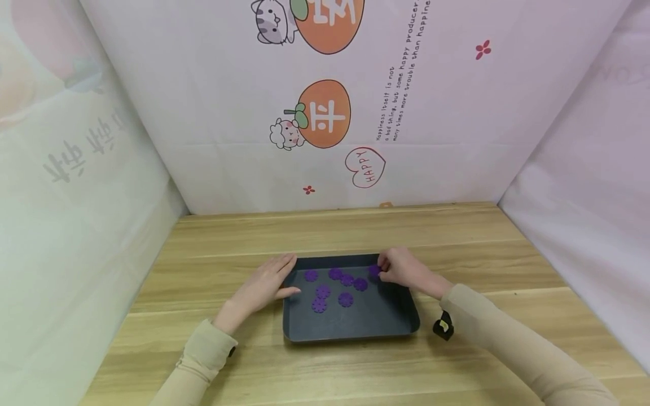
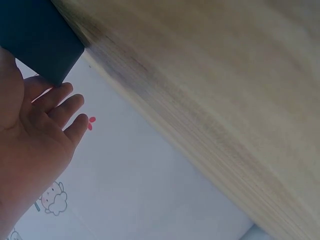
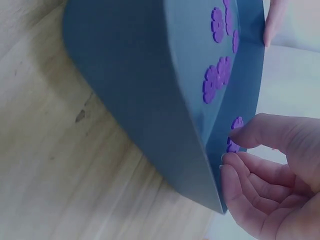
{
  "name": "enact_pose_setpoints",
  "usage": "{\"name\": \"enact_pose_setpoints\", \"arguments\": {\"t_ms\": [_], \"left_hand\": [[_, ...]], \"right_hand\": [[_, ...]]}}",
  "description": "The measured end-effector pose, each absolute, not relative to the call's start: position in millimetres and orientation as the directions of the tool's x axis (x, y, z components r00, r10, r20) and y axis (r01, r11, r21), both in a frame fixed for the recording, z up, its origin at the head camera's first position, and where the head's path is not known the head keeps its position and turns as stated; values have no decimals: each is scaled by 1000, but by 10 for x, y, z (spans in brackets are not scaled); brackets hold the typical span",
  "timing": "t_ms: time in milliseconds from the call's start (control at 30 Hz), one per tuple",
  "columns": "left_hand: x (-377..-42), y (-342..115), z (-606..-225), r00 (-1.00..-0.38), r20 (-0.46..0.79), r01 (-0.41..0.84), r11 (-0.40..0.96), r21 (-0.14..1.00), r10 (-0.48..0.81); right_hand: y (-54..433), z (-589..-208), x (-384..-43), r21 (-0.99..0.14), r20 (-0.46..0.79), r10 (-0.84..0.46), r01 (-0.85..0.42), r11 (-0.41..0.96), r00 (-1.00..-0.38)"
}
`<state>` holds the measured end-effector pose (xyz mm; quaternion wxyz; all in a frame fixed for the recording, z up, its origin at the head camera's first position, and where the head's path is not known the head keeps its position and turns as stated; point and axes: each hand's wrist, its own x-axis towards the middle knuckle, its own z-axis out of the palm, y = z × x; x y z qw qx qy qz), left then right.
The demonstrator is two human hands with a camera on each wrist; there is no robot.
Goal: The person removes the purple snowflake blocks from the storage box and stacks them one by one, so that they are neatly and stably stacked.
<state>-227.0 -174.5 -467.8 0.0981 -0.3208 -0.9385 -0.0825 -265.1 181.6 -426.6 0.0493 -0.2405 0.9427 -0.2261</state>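
Beige cloth of the left sleeve (image 1: 190, 363) is being seen nearest the camera, held above the wood-grain surface (image 1: 152, 316). Straight on to the left hand (image 1: 261, 285): it is being rested at the far left corner of the dark tray (image 1: 365, 321), fingers loosely extended, thumb being poked over the rim. And inside, purple discs (image 1: 346, 299) with notched edges are being spread across the floor: one near the left wall, a touching pair just below and right, a close row of three, a lone one nearer the front. Up in the far right corner, another purple disc (image 1: 374, 270) is being pinched by the right hand (image 1: 406, 269), fingers bent, thumb being laid over its face! Farther right, a black device (image 1: 440, 332) is being worn beneath the right sleeve (image 1: 518, 344).
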Motion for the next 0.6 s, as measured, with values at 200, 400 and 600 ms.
{"name": "enact_pose_setpoints", "arguments": {"t_ms": [200, 400, 600], "left_hand": [[-2262, -1746, -4665, -773, 248, 621, 777, 105, 584], [-2261, -1739, -4670, -773, 248, 620, 778, 100, 584], [-2257, -1739, -4659, -773, 240, 620, 778, 96, 587]], "right_hand": [[1884, -4241, -2651, -444, 21, -481, -439, 781, -877], [1986, -4214, -2649, -432, 14, -468, -428, 794, -884], [2083, -4183, -2627, -428, 16, -440, -404, 809, -898]]}}
